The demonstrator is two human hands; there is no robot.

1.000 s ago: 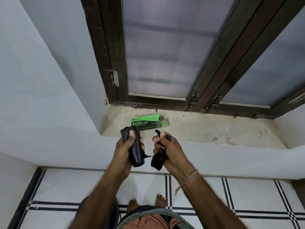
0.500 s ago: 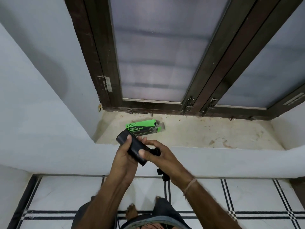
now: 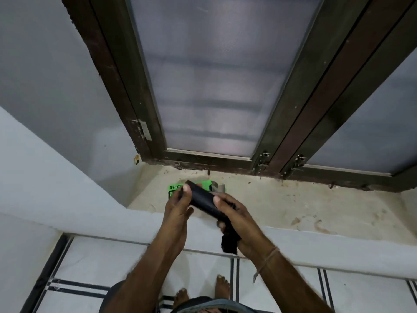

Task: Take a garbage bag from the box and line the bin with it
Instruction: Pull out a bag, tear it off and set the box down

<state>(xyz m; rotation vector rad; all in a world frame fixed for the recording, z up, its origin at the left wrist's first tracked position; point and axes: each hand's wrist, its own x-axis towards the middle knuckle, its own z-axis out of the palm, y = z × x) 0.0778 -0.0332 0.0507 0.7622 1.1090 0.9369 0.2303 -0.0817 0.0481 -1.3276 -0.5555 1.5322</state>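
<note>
The roll of garbage bags is a tight, smooth, matte black cylinder, held slanting from far left to near right above the near edge of the window sill. The left hand grips its far-left end, thumb on top and fingers curled beneath. The right hand presses its thumb on the near-right end of the roll, while its curled fingers clutch a loose garbage bag. This bag is crumpled, thin black plastic, and its ragged tail hangs below the palm in front of the sill's white front face. Whether this bag is joined to the roll cannot be told. Just beyond the roll and partly hidden by it, the box lies flat on the stained sill. It is bright green with black lettering, and a grey flap stands open at its right end. Behind it rises the dark window frame with frosted panes.
</note>
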